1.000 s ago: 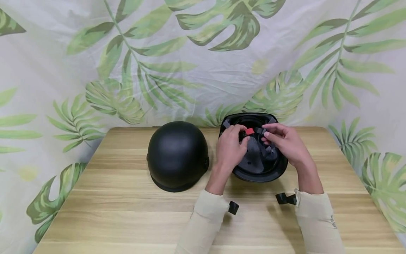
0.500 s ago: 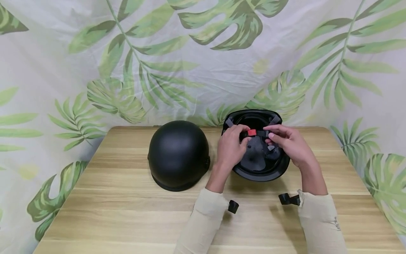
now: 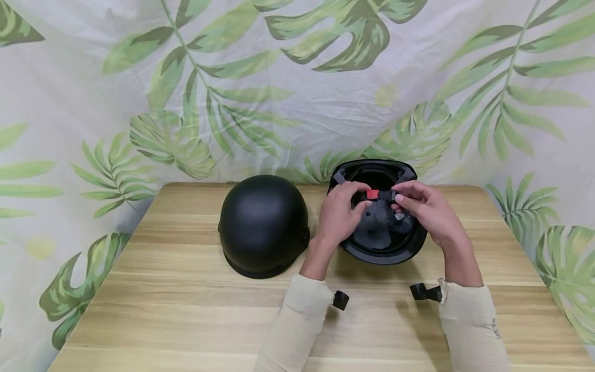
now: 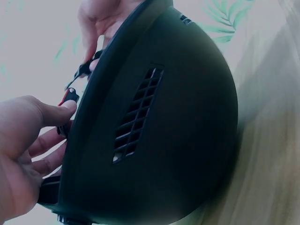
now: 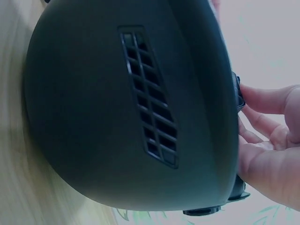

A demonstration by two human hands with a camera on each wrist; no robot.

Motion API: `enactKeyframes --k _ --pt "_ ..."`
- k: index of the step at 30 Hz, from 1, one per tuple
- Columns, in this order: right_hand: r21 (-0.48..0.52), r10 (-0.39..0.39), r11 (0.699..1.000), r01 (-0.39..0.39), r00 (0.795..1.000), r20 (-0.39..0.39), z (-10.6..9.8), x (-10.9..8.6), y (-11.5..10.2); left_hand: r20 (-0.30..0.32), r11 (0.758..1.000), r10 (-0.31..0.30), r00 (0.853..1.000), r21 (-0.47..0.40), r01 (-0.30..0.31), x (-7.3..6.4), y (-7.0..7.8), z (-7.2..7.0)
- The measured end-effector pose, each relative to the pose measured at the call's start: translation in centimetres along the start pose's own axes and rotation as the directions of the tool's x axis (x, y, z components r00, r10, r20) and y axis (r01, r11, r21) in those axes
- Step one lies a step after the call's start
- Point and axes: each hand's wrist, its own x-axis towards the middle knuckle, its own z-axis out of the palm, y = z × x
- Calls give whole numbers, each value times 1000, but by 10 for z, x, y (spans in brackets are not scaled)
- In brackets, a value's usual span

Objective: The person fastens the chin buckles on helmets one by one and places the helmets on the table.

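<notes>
A black helmet (image 3: 383, 256) lies upside down on the table, its padded inside facing up. Over its opening, my left hand (image 3: 338, 212) pinches the red part of a chin-strap buckle (image 3: 373, 194) between thumb and fingers. My right hand (image 3: 429, 212) pinches the black part of the buckle (image 3: 387, 195) from the other side. Both parts are lined up end to end, close together. In the left wrist view, the helmet's vented side (image 4: 187, 117) stands beside the left thumb holding the red-edged part (image 4: 70, 95). The right wrist view has the shell (image 5: 93, 103) covering most of the buckle.
A second black helmet (image 3: 265, 227) sits dome up on the wooden table (image 3: 186, 320), left of the left hand. Behind the table hangs a leaf-print cloth (image 3: 260, 124). Small black wrist mounts (image 3: 341, 300) stick out at both sleeves.
The right hand has turned the black buckle part level, and the two parts have come into line. Both hands and the open helmet have shifted slightly right in the head view.
</notes>
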Motion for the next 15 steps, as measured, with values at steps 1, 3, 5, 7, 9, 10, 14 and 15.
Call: enactKeyframes --k 1,3,5,7,9,10,14,15 --pt "0 -3 1000 3 1000 -9 0 0 -1 -2 1000 1 1000 -25 -1 0 -1 -1" --pt "-5 -9 1000 9 1000 -21 -1 0 -1 -6 998 9 1000 -60 -9 1 -3 -2" --pt "-11 -10 1000 9 1000 -25 -2 0 -1 -8 997 22 1000 -72 -23 1 -3 -2" --pt "-2 -3 1000 3 1000 -26 -3 0 -2 -9 997 33 999 -64 -33 2 -2 -2" --pt "13 4 1000 -3 1000 -25 -3 -1 -2 -10 997 43 999 -59 -43 2 -2 -2" --pt "30 9 1000 -9 1000 -22 -3 -1 -2 -11 997 45 999 -59 -45 2 -2 -1" --pt "74 19 997 -17 1000 -22 -1 -2 -2 -10 996 59 998 -67 -60 2 -3 -3" --pt "87 17 996 -15 1000 -23 0 -1 -1 -8 995 65 998 -73 -65 2 -3 -3"
